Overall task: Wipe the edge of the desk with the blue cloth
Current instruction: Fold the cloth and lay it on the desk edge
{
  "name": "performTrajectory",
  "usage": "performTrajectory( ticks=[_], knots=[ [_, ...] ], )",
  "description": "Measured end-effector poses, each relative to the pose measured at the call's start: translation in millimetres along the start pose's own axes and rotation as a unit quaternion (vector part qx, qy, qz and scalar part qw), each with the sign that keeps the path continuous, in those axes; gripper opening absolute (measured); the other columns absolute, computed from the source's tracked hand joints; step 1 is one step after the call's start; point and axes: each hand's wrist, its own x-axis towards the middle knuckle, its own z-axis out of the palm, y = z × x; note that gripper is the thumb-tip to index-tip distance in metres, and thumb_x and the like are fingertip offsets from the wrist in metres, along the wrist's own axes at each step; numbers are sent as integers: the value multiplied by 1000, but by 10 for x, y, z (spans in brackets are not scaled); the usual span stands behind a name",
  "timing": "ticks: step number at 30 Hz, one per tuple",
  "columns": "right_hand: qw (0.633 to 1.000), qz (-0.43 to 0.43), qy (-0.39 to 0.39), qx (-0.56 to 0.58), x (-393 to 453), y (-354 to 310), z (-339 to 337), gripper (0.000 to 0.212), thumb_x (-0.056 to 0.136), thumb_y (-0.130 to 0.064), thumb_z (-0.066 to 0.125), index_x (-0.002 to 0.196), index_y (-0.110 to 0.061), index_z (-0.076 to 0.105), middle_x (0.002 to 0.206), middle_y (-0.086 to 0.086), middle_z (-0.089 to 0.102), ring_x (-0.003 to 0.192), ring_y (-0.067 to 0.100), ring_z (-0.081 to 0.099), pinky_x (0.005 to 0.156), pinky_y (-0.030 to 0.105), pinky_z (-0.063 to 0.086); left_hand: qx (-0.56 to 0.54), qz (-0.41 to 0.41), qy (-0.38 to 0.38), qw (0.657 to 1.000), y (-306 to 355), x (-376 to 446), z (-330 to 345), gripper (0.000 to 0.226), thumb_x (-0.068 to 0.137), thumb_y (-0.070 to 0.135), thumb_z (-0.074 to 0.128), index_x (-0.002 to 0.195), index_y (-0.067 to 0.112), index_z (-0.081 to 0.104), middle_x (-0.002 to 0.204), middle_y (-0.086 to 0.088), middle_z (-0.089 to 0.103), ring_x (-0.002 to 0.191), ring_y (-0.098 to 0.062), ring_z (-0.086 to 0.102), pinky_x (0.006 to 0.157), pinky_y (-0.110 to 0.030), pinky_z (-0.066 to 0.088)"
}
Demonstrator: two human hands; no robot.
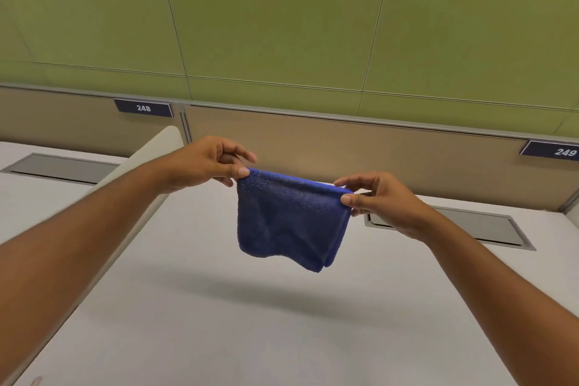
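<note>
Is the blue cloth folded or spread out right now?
Folded: the blue cloth hangs doubled, layered edges showing at its lower corner, pinched by left hand and right hand.

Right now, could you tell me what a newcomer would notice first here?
First, the blue cloth in mid-frame, held folded above the desk by its top corners, left hand and right hand pinching one each. Next, the green wall behind, with number plates 248 and 249 on the partition.

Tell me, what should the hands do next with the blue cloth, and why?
Probably lower it toward the desk edge. The left hand and right hand each pinch a top corner of the folded blue cloth, which hangs in the air above the desk, casting a shadow and touching nothing, so no wiping has begun.
</note>
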Motion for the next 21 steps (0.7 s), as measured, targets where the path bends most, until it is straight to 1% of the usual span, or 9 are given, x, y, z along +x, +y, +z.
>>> performTrajectory(
  ticks=[2,4,6,9,11,14,16,19,21],
  knots=[
    [999,16,-33,-29,95,-10,115,20,96,-12,76,115,-16,78,103,6,76,86,15,71,76,27,60,43,-25,-1,999,-106,-126,-76,31,94,14,76,125,15,74,99,-4,81,86,-10,73,79,-28,61],
    [991,33,-91,-97,203,-26,273,10,98,-19,74,104,-16,80,104,8,78,87,11,69,77,29,59,90,-59,-15,994,-225,-289,-162,25,96,15,75,120,19,79,91,0,80,80,-9,71,74,-25,60],
    [979,47,-136,-147,320,-58,479,12,97,-25,75,97,-14,80,99,9,78,85,11,66,74,31,55,119,-101,-41,987,-363,-486,-249,18,97,15,74,111,22,83,82,1,76,72,-9,66,70,-24,57],
    [967,45,-188,-165,483,-127,849,16,97,-27,76,95,-11,79,99,12,78,84,11,65,73,30,55,125,-157,-40,979,-589,-843,-381,17,98,11,73,103,22,84,72,4,73,66,-10,63,68,-24,57],
    [964,32,-214,-157,561,-169,1102,14,96,-25,76,96,-12,79,100,14,78,84,12,66,72,30,54,138,-179,-17,974,-736,-1089,-480,15,98,11,73,103,21,83,77,-1,75,69,-13,64,69,-26,57],
    [959,12,-225,-171,651,-226,1490,8,95,-24,77,96,-17,80,86,2,78,76,10,66,68,30,52,153,-208,13,966,-945,-1452,-641,15,98,13,73,104,22,83,75,7,75,69,-11,62,68,-27,53],
    [956,2,-226,-187,709,-270,1773,6,96,-22,76,96,-18,80,82,-1,78,72,9,66,64,28,50,152,-227,32,961,-1083,-1683,-744,15,97,14,74,105,22,83,75,9,74,69,-10,60,67,-27,50],
    [955,-6,-232,-186,779,-340,2222,7,99,-16,71,96,-14,78,84,1,79,70,11,72,59,26,53,156,-241,59,956,-1305,-2024,-884,17,97,13,74,107,22,83,78,9,74,66,-7,59,65,-26,48],
    [956,-8,-230,-180,810,-367,2531,8,99,-13,70,96,-13,77,86,4,80,72,16,75,62,26,58,155,-247,77,953,-1463,-2274,-951,18,97,14,73,109,23,83,77,11,76,65,-4,60,65,-26,49]
  ],
)
